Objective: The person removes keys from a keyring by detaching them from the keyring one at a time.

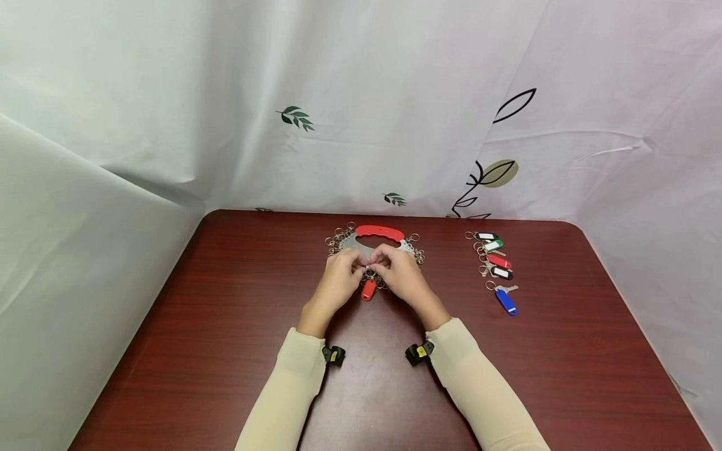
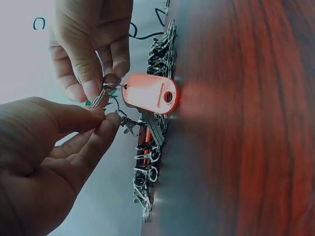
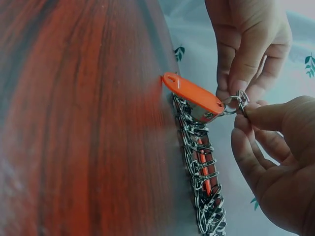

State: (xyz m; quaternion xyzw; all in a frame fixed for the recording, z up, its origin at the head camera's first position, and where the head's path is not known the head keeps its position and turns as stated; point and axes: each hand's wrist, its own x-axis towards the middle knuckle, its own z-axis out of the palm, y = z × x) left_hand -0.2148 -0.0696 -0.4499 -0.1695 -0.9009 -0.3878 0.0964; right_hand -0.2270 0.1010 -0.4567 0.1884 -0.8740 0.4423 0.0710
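Both hands meet over a grey metal plate with a red handle [image 1: 380,232], whose edge carries many small clasps and rings. My left hand [image 1: 337,280] and my right hand [image 1: 403,274] pinch a metal key ring [image 3: 241,102] between thumb and fingertips, seen close up in the wrist views. From that ring hangs a red key tag [image 2: 150,92], with a key [image 2: 153,129] beneath it in the left wrist view. A metal clasp [image 2: 130,124] lies just beside the left fingertips. Whether the ring is hooked through it is hidden by the fingers.
To the right on the dark red table [image 1: 564,351] lie several tagged keys in a column: black tags, a green tag [image 1: 493,245], a red tag [image 1: 499,260] and, nearest, a blue tag [image 1: 506,302]. A white curtain [image 1: 361,113] encloses the table's back and sides.
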